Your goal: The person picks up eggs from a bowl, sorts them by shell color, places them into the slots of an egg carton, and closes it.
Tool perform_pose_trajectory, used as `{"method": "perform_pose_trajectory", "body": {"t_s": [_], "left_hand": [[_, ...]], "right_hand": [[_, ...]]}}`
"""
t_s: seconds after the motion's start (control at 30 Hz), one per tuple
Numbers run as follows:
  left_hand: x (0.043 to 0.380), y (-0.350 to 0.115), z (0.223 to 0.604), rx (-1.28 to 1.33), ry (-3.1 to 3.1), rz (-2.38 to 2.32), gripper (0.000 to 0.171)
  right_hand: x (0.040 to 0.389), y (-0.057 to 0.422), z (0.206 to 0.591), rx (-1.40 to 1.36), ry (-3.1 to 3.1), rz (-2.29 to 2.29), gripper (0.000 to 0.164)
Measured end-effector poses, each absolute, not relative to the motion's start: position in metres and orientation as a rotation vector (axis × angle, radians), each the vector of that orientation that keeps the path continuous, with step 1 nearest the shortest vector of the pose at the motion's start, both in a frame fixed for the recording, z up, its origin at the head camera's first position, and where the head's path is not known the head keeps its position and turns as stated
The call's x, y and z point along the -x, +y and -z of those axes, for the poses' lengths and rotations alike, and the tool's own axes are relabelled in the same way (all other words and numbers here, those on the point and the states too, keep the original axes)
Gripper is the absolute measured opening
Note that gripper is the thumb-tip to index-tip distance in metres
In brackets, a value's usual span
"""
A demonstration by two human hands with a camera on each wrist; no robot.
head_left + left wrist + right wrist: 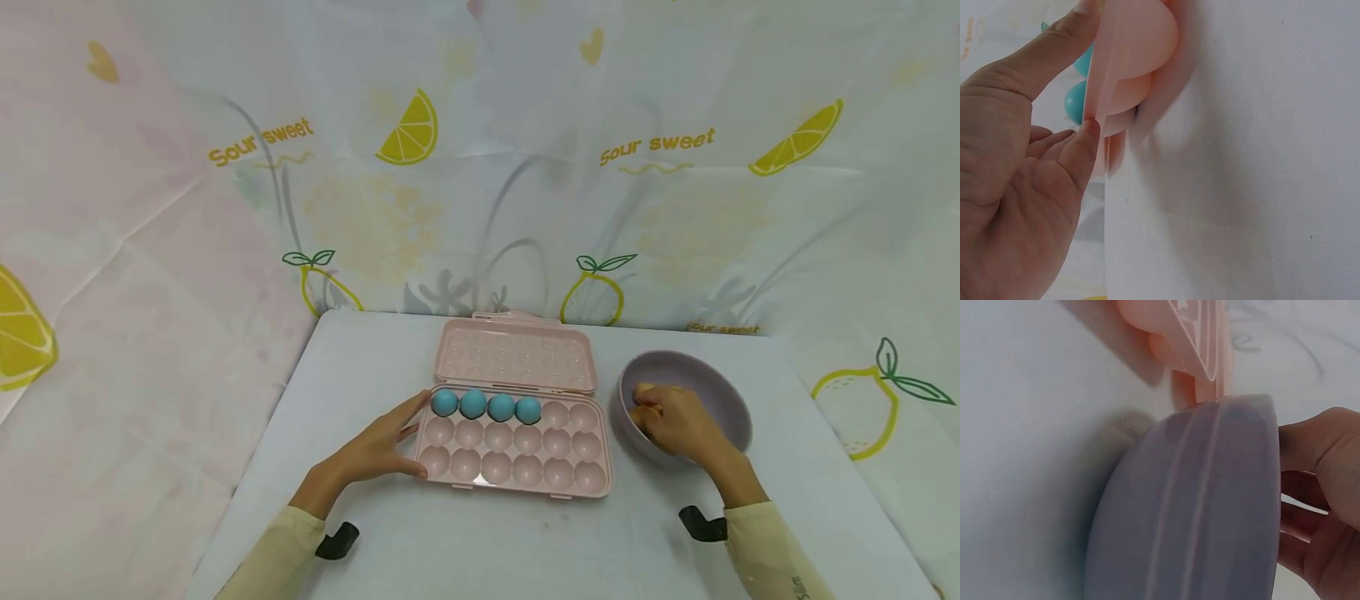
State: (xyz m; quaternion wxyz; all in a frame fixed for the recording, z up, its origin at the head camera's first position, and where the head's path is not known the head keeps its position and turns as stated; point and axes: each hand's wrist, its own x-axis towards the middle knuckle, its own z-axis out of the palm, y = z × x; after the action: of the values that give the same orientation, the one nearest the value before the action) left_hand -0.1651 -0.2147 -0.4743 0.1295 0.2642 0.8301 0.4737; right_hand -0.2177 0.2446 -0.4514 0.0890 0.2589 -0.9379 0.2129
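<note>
A pink egg tray (512, 450) lies with its lid (516, 354) folded back behind it. Several blue balls (473, 404) sit in the left part of its back row. My left hand (372, 442) spans the tray's left end; in the left wrist view its fairly straight thumb and a finger touch the edge of the egg tray (1110, 62). Inside the purple bowl (723, 408), my right hand (678, 421) reaches down with bent fingers at a yellowish object (642, 388). The bowl's wall (1179, 506) hides those fingertips in the right wrist view, so the grip is unclear.
The white table (480, 550) carries the tray at its middle and the bowl to the right of it. A curtain with lemon prints (480, 208) hangs behind the table. Black wrist pieces (337, 541) stick out by both sleeves.
</note>
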Motion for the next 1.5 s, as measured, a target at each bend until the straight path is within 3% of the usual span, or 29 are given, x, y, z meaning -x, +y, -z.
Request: {"method": "perform_pose_trajectory", "body": {"t_s": [0.2, 0.43, 0.83, 1.27, 1.5], "left_hand": [[0.166, -0.215, 0.475, -0.774, 2.409, -1.373, 0.111], [0.166, -0.216, 0.473, -0.795, 2.347, -1.444, 0.110], [0.170, -0.221, 0.490, -0.809, 2.352, -1.465, 0.111], [0.177, -0.224, 0.504, -0.768, 2.326, -1.462, 0.113], [0.171, -0.220, 0.490, -0.810, 2.334, -1.476, 0.111]], "right_hand": [[0.219, 0.248, 0.456, -0.816, -2.749, -0.536, 0.028], [0.223, 0.254, 0.462, -0.770, -2.810, -0.487, 0.011], [0.224, 0.253, 0.466, -0.612, -3.007, -0.529, 0.022], [0.224, 0.256, 0.469, -0.597, -2.978, -0.510, 0.019], [0.224, 0.256, 0.471, -0.596, -2.980, -0.508, 0.016]]}}
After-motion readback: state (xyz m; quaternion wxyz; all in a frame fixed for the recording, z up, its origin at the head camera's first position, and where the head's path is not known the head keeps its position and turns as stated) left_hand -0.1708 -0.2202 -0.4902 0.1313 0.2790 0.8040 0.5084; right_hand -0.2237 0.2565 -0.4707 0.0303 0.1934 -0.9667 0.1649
